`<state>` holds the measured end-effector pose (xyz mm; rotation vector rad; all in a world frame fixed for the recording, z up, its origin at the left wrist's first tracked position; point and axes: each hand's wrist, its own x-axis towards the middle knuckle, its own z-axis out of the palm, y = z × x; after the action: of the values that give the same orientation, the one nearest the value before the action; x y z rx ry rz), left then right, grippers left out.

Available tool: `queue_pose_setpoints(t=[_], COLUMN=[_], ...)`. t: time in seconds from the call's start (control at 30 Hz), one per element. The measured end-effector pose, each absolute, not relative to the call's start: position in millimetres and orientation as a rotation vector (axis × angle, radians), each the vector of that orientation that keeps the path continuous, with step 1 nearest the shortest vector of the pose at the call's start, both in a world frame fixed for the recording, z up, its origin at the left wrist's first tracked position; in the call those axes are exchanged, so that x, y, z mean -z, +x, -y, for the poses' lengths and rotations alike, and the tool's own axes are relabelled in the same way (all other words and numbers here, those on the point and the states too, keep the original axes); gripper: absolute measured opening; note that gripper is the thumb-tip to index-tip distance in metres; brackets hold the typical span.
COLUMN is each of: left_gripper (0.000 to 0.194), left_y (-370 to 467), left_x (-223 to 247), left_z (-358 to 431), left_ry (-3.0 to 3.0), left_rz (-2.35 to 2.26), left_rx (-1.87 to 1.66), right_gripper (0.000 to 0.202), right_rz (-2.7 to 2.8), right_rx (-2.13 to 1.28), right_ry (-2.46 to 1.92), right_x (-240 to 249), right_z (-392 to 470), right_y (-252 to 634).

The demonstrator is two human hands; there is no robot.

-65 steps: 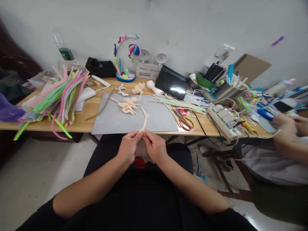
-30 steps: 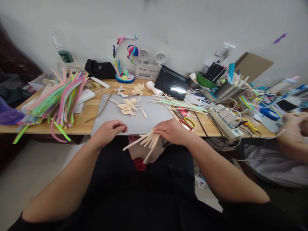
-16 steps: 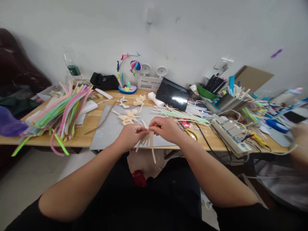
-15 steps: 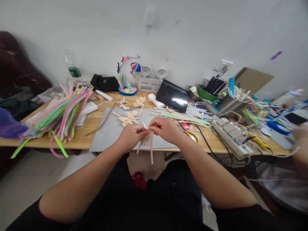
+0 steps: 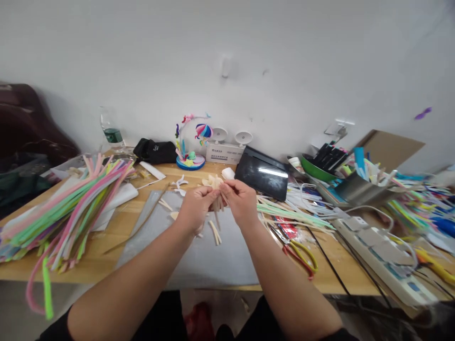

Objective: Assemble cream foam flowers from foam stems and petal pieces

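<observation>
My left hand (image 5: 195, 207) and my right hand (image 5: 242, 202) are closed close together above the grey mat (image 5: 227, 260). Both pinch a cream pipe-cleaner flower (image 5: 212, 182), its looped petals showing above the fingertips. Its stems run down between the hands, and the fingers partly cover them. Below, a few short cream pipe cleaners (image 5: 215, 232) lie on the mat. Another cream petal piece (image 5: 174, 215) is half hidden behind my left hand.
A heap of coloured pipe cleaners (image 5: 71, 213) hangs over the front edge at left. To the right are pliers (image 5: 302, 255), loose pipe cleaners (image 5: 295, 215) and a power strip (image 5: 384, 260). A black tray-like object (image 5: 262, 173) and a balloon ornament (image 5: 191, 161) stand behind.
My hands have moved from the table's front edge to farther over the mat. Petals now show above the fingers, where earlier mostly strips hung below. The view has shifted; the other person's arm is gone.
</observation>
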<state>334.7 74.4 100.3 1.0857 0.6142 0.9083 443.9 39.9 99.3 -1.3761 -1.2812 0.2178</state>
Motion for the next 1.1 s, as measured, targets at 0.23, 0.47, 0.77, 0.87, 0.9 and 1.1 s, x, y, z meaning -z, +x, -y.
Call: queue_pose_setpoints(t=[0.23,0.47,0.77,0.87,0.9,1.1], left_gripper=[0.014,0.018,0.013,0.017,0.019,0.021], left_y=[341.9,332.7,337.2,335.9,334.5,327.4], left_x=[-69.9,-53.1,-47.2,-47.9,-48.6,-54.3], left_z=[-113.7,-123.5,-120.0,-122.9,-124.7,-135.1], left_ry=[1.155,1.387,1.251,1.269,1.285,1.355], left_rz=[-0.71,-0.813,-0.717,-0.733,-0.735,-0.865], left_rx=[-1.236,-1.242,-1.131,-1.127,-1.117,-0.965], right_gripper=[0.021,0.02,0.02,0.021,0.02,0.018], right_rz=[1.199,1.005,0.924,1.035,1.085,1.517], right_rx=[-0.2,-0.543,-0.667,-0.631,-0.593,-0.241], right_ry=[-1.313,-1.242,-1.192,-1.285,-1.325,-1.467], right_x=[-60.6,-40.4,-33.3,-32.2,-32.5,-39.1], right_z=[-74.7,-73.1,-74.4,-77.2,-78.0,-79.8], right_y=[437.6,426.8,420.7,427.0,430.3,452.3])
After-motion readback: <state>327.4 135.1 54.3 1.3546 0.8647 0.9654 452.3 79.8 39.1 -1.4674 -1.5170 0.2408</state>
